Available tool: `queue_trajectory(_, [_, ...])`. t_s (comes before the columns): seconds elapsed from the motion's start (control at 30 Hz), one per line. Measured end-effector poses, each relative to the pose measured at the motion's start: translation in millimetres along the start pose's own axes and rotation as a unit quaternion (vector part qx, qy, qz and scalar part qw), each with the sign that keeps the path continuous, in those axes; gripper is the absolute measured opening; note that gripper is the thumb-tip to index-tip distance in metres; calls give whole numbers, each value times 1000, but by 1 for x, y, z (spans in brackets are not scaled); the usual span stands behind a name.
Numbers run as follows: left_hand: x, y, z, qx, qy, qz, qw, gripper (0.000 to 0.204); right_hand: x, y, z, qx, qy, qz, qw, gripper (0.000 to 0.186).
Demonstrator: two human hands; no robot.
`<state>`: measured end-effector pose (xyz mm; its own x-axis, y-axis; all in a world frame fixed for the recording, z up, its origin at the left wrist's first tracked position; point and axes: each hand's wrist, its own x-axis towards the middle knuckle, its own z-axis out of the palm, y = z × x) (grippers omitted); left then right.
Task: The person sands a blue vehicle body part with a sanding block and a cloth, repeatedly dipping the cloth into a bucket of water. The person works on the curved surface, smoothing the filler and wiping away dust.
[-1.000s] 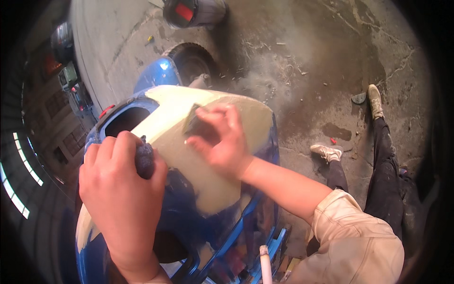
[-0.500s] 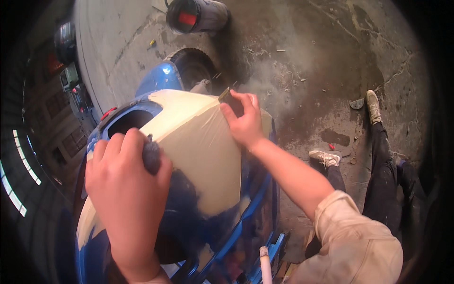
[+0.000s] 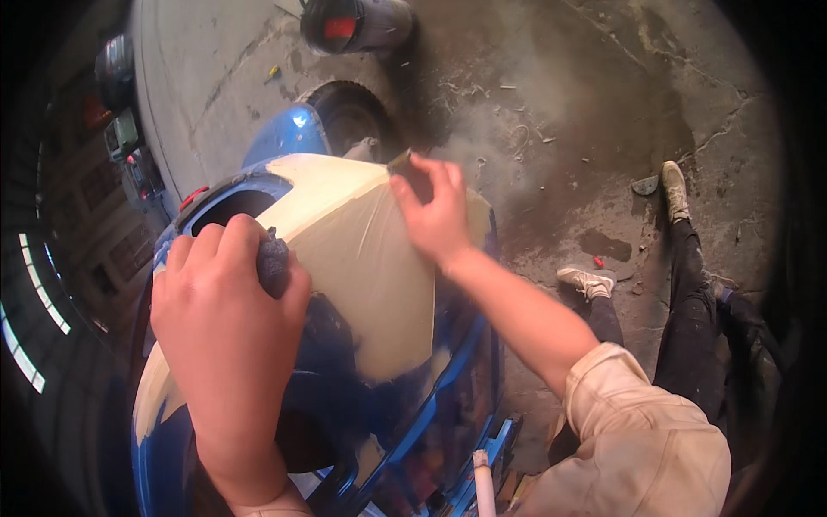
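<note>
My left hand (image 3: 220, 332) is closed around a dark grey, rough-looking pad (image 3: 273, 265), which shows between thumb and fingers. It is raised over the left side of a blue body panel (image 3: 327, 345) partly coated in cream filler (image 3: 379, 293). Farther off, my right hand (image 3: 435, 211) pinches a small sanding block (image 3: 401, 162) with a yellow-green edge, at the far end of the ridge across the filler. The palm side of both hands is hidden. Near the lower edge a lit cigarette (image 3: 482, 478) sticks into view.
A blue fender (image 3: 289, 138) and a black wheel (image 3: 349, 121) lie beyond the panel. A dark bucket (image 3: 370, 26) with red inside stands on the stained concrete floor (image 3: 594, 112). To the right are a person's dark-trousered legs (image 3: 689, 302). An opening (image 3: 237, 207) shows in the bodywork.
The whole view has shifted slightly, so the panel and hands appear a little higher and farther left. The sanding block's tilt has changed a little; both hands keep their grip.
</note>
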<state>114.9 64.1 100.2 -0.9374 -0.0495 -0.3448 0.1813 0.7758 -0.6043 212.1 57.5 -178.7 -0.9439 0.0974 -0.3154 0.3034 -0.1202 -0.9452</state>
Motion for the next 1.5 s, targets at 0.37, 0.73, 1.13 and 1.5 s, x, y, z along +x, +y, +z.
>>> queue_trajectory(0.37, [-1, 0, -1, -8, 1, 9, 1000, 20, 12, 7, 1, 23, -5, -6, 1000, 52])
queue_trajectory(0.73, [1, 4, 3, -2, -4, 1, 1000, 20, 22, 20, -4, 29, -4, -35, 999, 49])
queue_trajectory(1.13, [-1, 0, -3, 6, -18, 16, 1000, 20, 33, 10, 5, 76, 0, 16, 997, 46])
queue_trajectory(1.5, [2, 2, -2, 4, -19, 14, 1000, 21, 11, 17, -4, 32, -18, 11, 999, 51])
